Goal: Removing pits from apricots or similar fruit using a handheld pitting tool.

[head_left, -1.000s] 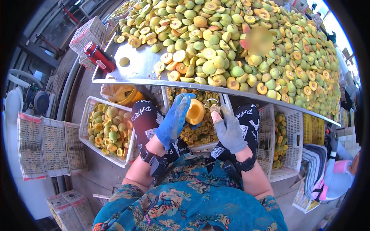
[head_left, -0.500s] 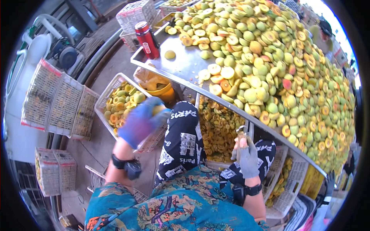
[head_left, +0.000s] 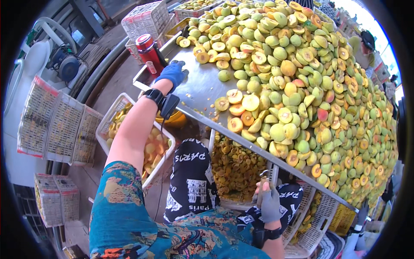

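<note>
My left hand (head_left: pixel 173 74), in a blue glove, reaches onto the metal tabletop beside a red flask (head_left: pixel 149 54). Its fingers curl down over the surface and cover whatever lies beneath them. Low on the right, my right hand (head_left: pixel 270 203), in a grey glove with bare fingertips, is closed around a small tool (head_left: pixel 261 186) that ends in a curved metal loop. A large heap of yellow-green peaches (head_left: pixel 284 93), many of them halved, covers most of the metal table (head_left: pixel 200 77). Several cut halves lie loose near its front edge.
Below my left arm stands a white crate of peach halves (head_left: pixel 155 151). Another crate with brownish-yellow pieces (head_left: pixel 235 168) sits under the table edge by my knees. Stacked white crates (head_left: pixel 58 121) stand at the left. Across the table is another person (head_left: pixel 362 49).
My left hand has moved from above the white crate up and forward onto the table by the flask. A lone peach that lay there is now hidden. My right hand still grips the tool.
</note>
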Motion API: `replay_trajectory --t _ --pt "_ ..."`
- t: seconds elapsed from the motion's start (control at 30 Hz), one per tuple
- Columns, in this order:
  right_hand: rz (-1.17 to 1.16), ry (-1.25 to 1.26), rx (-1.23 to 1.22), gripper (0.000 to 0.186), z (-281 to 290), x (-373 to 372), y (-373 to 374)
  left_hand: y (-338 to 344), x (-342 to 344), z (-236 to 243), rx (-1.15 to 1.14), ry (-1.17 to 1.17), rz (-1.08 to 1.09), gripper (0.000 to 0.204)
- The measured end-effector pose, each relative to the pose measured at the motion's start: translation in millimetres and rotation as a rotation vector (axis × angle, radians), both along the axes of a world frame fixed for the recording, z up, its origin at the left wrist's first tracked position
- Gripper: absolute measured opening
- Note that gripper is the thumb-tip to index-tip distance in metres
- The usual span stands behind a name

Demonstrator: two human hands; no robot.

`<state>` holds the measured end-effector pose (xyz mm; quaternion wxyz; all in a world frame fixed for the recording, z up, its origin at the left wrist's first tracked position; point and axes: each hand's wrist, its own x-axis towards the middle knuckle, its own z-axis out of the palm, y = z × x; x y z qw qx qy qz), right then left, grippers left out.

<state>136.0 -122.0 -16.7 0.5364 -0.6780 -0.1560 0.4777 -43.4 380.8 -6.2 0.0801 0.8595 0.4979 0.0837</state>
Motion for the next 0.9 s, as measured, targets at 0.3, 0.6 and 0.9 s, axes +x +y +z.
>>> replay_trajectory --t 0.3,0.6,0.9 --pt "-0.029 -0.044 -0.034 0.038 4.9 9.2 5.0 16.8 5.2 -40.2 0.049 0.141 0.076 0.056" --pt "0.245 -0.478 0.225 0.041 68.6 -25.5 43.3 -192.6 -0.3 64.0 -0.595 -0.901 -0.475 0.031" --pt "0.225 -0.977 0.429 0.043 95.4 -71.2 26.4 -350.5 1.5 86.4 -0.858 -1.152 -0.336 0.041"
